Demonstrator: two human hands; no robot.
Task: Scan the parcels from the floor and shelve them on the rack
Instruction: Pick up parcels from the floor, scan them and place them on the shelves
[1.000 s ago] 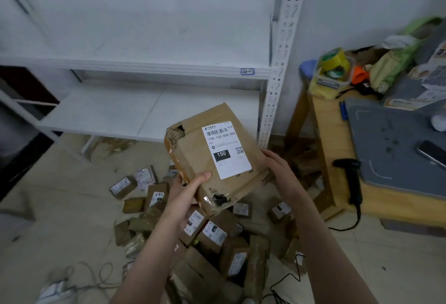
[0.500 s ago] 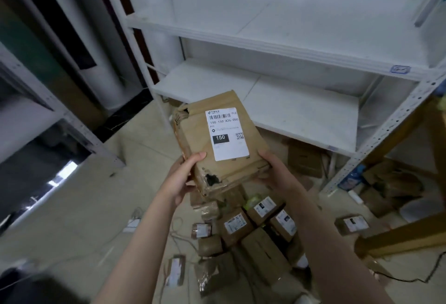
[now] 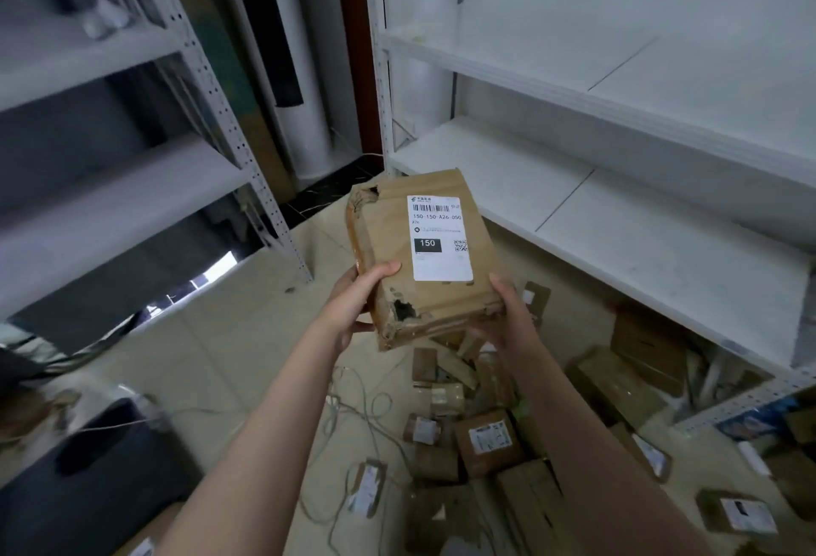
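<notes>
A worn brown cardboard parcel point(image 3: 388, 246) with a white label reading 150 is held up in front of me, label facing up. My left hand point(image 3: 360, 304) grips its near left corner, thumb on top. My right hand point(image 3: 508, 312) holds the near right corner from the side and below. The parcel has torn holes at two corners. Behind it stands the white rack point(image 3: 618, 220), its lower shelf and the shelf above both bare. Several more brown parcels point(image 3: 485, 441) lie heaped on the tiled floor below my arms.
A second grey-white rack point(image 3: 110, 184) stands at the left with perforated uprights. Loose cables point(image 3: 366, 418) trail across the floor near the heap. A dark box point(image 3: 101, 467) sits at the lower left. More cartons lie under the white rack's lowest shelf point(image 3: 649, 348).
My view has swung left, from the wooden desk and scanner to the gap between the two racks. The parcel stays in both hands, now nearly square to me.
</notes>
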